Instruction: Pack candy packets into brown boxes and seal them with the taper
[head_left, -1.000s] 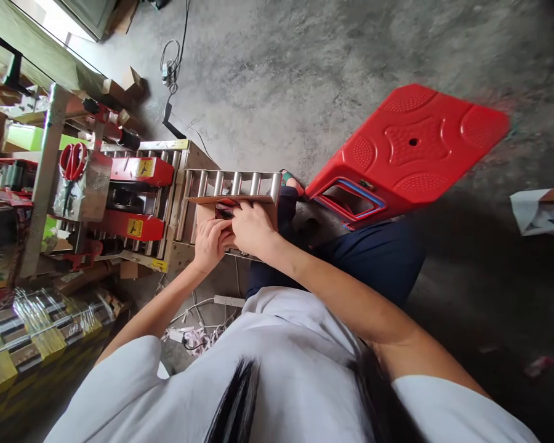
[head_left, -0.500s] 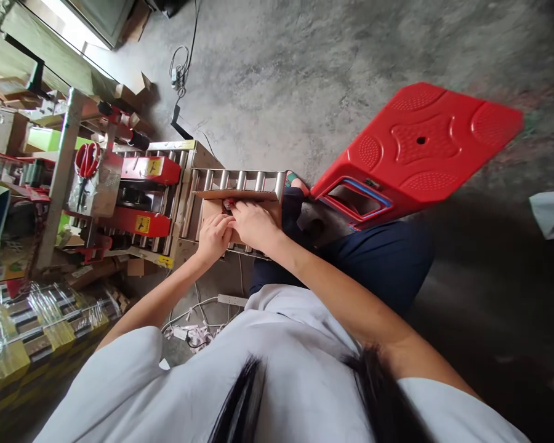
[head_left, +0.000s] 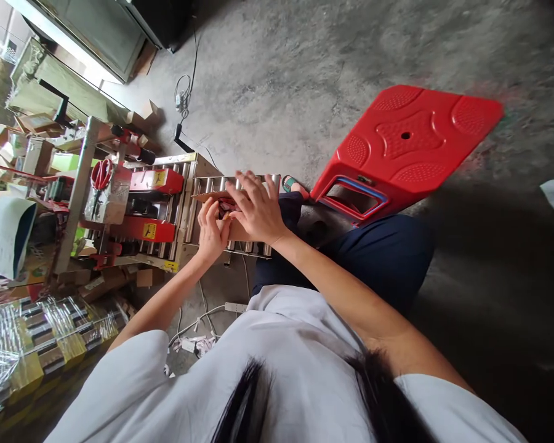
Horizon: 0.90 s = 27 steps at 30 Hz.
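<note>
A small cardboard box (head_left: 240,232) lies on the roller conveyor (head_left: 274,180), its long flap (head_left: 205,196) raised on the far side. Dark reddish contents (head_left: 224,207) show inside between my hands, too small to name. My left hand (head_left: 212,234) grips the box at its left end, fingers bent over the edge and thumb toward the opening. Above the right part of the box, my right hand (head_left: 261,212) has its fingers spread and holds nothing. It hides part of the flap and opening.
A red-sided taping machine (head_left: 154,181) adjoins the conveyor on the left, with red-handled scissors (head_left: 101,175) near it. To the right stands a red plastic stool (head_left: 409,138). Cables and a power strip (head_left: 235,307) lie below. Wrapped goods (head_left: 50,332) sit at lower left.
My right hand has lifted from the box and spread its fingers. The left hand has stayed at the box's left end, its fingers now further apart. The view has shifted slightly.
</note>
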{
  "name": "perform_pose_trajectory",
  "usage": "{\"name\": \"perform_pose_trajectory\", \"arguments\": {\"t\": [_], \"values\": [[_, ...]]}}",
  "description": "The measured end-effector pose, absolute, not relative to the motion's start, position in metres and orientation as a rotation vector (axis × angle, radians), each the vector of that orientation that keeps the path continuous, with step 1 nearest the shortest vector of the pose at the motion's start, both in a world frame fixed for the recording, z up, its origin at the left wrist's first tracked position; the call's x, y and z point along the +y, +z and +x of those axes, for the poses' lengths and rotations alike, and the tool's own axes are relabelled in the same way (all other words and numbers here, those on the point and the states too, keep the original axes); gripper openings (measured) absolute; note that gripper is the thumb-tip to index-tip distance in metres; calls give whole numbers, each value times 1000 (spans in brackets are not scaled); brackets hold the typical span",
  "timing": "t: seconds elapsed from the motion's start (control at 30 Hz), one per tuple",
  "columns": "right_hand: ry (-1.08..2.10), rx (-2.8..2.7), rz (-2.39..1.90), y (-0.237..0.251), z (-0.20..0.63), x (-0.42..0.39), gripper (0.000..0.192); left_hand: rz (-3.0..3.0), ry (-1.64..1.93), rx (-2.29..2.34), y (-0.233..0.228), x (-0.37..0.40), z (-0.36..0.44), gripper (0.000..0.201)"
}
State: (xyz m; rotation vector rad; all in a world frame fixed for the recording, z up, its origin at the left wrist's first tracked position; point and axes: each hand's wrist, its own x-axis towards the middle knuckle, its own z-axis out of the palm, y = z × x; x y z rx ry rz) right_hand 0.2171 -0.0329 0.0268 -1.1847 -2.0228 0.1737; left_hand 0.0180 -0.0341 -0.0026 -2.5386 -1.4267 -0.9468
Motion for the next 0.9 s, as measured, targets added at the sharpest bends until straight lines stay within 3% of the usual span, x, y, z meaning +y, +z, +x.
{"name": "perform_pose_trajectory", "arguments": {"t": [0.07, 0.13, 0.27, 0.4, 0.6, 0.77, 0.9], "values": [[166, -2020, -1243, 22, 219, -39, 58, -2488, -954, -1459, -1, -36, 19, 74], [219, -2094, -1200, 11, 221, -44, 53, -2485, -949, -1499, -1, -37, 19, 84], [281, -2169, -1095, -8, 225, -48, 31, -2587, -872, -1522, -1, -35, 15, 74], [267, -2119, -1118, -10, 224, -47, 21, -2813, -689, -1370, 2, -42, 24, 66], [408, -1745, -1098, -17, 231, -48, 31, -2912, -462, -1363, 7, -61, 82, 113], [475, -1471, -1086, -25, 233, -62, 41, -2798, -451, -1521, 2, -61, 105, 103], [691, -1391, -1106, -44, 247, -81, 52, -2621, -541, -1595, 0, -32, 55, 91]]}}
